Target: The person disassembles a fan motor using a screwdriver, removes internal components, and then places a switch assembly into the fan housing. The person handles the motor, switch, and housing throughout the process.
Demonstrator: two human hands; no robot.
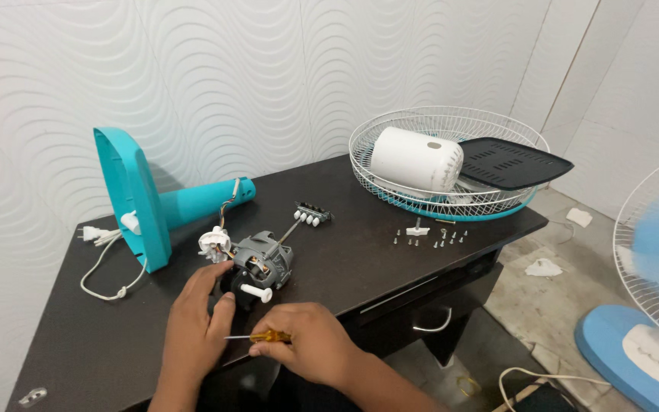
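A grey fan motor with a white knob and a thin shaft lies on the dark table. My left hand rests against the motor's near left side, its fingers touching the black rear part. My right hand grips a small screwdriver with a yellow handle; the thin tip points left toward my left hand. Wires run from the motor to the teal fan stand, which lies on its side behind it.
A white switch block and several loose screws lie mid-table. A white wire fan guard at the back right holds a white motor cover and a black plate. A white plug cord trails left. Another fan stands on the floor at right.
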